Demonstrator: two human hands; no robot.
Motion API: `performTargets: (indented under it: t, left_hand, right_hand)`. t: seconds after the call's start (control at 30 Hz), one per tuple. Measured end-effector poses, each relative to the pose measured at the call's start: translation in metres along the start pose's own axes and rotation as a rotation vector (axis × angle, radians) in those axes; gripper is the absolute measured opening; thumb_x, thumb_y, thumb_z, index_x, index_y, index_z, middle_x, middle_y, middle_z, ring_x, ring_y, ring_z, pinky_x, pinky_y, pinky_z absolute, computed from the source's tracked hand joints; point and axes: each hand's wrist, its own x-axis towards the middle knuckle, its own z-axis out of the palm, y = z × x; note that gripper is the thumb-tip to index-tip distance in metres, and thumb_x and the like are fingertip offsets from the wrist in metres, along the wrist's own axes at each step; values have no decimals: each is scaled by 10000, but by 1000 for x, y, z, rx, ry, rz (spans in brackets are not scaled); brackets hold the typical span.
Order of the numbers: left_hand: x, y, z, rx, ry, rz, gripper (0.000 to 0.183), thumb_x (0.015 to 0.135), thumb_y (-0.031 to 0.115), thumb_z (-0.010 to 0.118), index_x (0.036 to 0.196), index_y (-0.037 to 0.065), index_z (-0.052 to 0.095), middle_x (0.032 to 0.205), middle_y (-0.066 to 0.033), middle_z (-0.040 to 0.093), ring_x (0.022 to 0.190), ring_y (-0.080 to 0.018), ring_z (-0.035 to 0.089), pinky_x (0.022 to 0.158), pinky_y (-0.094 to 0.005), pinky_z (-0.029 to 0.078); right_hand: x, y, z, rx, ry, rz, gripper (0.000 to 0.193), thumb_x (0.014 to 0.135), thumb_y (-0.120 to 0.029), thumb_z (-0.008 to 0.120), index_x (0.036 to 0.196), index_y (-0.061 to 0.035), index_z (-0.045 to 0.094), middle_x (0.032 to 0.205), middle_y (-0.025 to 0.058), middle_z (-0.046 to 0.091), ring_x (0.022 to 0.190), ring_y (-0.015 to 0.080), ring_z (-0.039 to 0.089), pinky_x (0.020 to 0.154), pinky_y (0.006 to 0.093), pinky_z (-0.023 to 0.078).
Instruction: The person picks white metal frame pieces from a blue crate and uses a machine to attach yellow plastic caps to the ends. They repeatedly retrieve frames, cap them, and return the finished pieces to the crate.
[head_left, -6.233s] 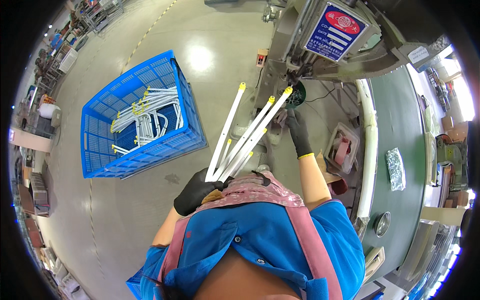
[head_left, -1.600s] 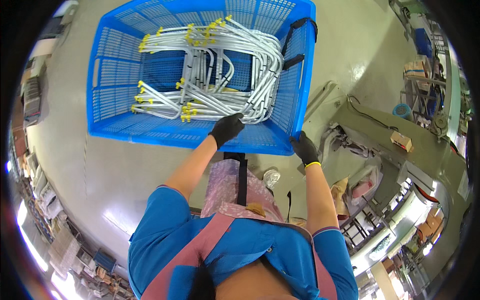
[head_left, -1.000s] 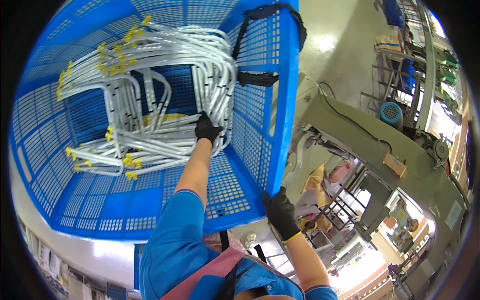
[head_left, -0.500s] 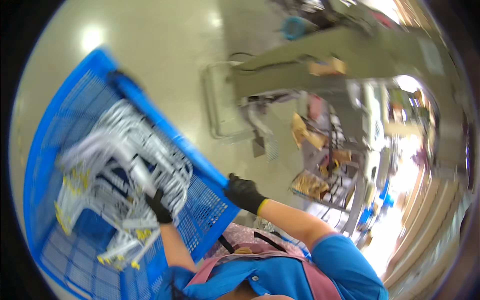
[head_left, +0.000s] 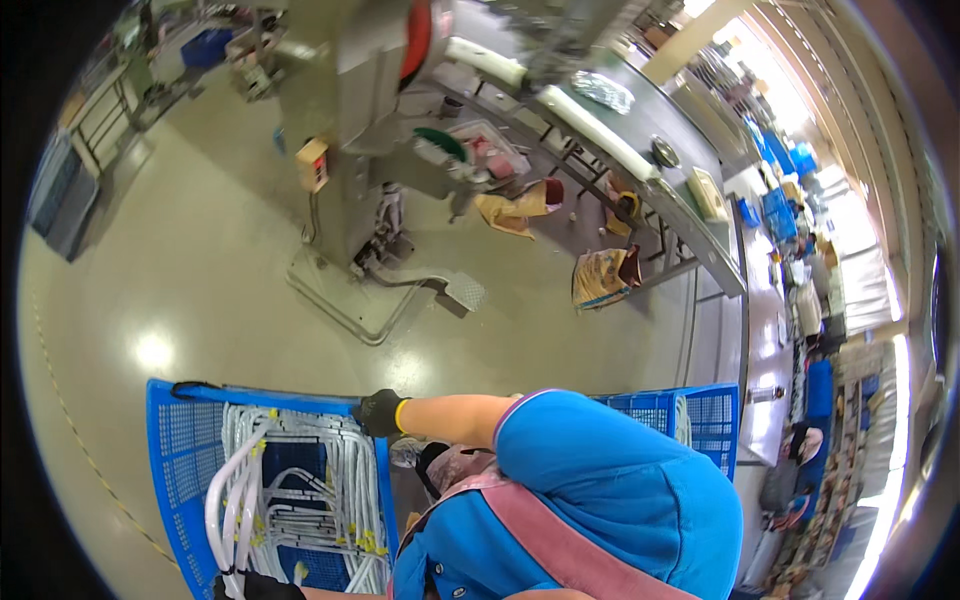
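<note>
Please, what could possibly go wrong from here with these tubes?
The bent white tubes in the left hand might snag on the tube stack in the blue mesh crate on the left. The right hand, at that crate's corner, might get pinched if the crate shifts.

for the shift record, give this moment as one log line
left black-gloved hand: holding white bent tubes | right black-gloved hand: at corner of blue perforated plastic crate | inside: more white tubes, yellow end pieces

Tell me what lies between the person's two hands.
The head view shows white tubes lying in the blue crate between the left hand and the right hand.
</note>
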Motion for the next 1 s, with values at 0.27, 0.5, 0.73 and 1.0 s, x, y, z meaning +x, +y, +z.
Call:
performTargets:
  t: [0.27, 0.5, 0.73, 1.0]
  left_hand:
    - [-117, 145, 63, -416, -231, -217, 546, 871, 195, 606, 1369, 134, 391, 922, -78, 604, 783, -250, 576, 931, -476, 441]
    - [-287, 260, 142, -183, -844, -602, 443, 837, 105, 616, 1255, 70, 472, 756, 6, 509, 629, -106, 490, 528, -228, 415]
    - [-461, 287, 207, 200, -1400, -514, 442, 769, 94, 597, 1187, -27, 517, 811, -88, 575, 633, -185, 571, 593, -277, 483]
    - [-530, 274, 286, 456, -1953, -544, 638, 668, 80, 620, 1249, -85, 414, 700, -96, 578, 592, -167, 568, 565, -269, 450]
  right_hand:
    - [-197, 115, -23, 381, 126, -98, 422, 913, -401, 446, 962, -23, 626, 945, 222, 632, 902, 391, 586, 814, 456, 446]
    - [-339, 183, -51, 853, 281, -248, 399, 962, -378, 422, 994, -21, 597, 908, 111, 645, 826, 214, 603, 730, 322, 478]
    - [-430, 200, -82, 1381, 262, -603, 450, 959, -436, 440, 1233, -80, 455, 1121, 37, 574, 962, 119, 554, 752, 287, 478]
    - [-489, 227, -79, 2156, 525, -808, 527, 940, -478, 459, 1258, -58, 474, 1171, 125, 592, 1064, 252, 584, 938, 403, 466]
